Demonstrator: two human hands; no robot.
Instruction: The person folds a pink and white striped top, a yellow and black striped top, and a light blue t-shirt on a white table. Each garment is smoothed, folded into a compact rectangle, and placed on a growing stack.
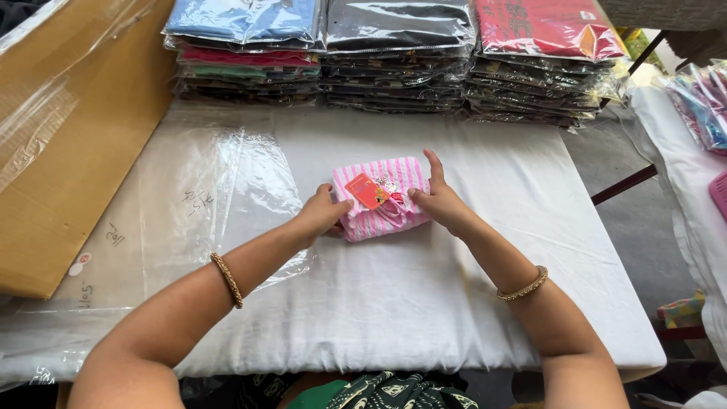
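Observation:
A small folded garment (382,198) with pink and white stripes lies in the middle of the white-covered table (424,303). An orange-red tag (366,190) rests on top of it. My left hand (319,213) grips the garment's left edge, fingers curled on the cloth. My right hand (435,197) presses on its right edge, one finger stretched upward along the side. Both wrists wear gold bangles.
Stacks of garments in clear plastic bags (394,53) line the table's far edge. A sheet of clear plastic (219,189) lies left of the hands. A large cardboard box (76,136) stands at the left. More bagged items (700,106) sit at the right.

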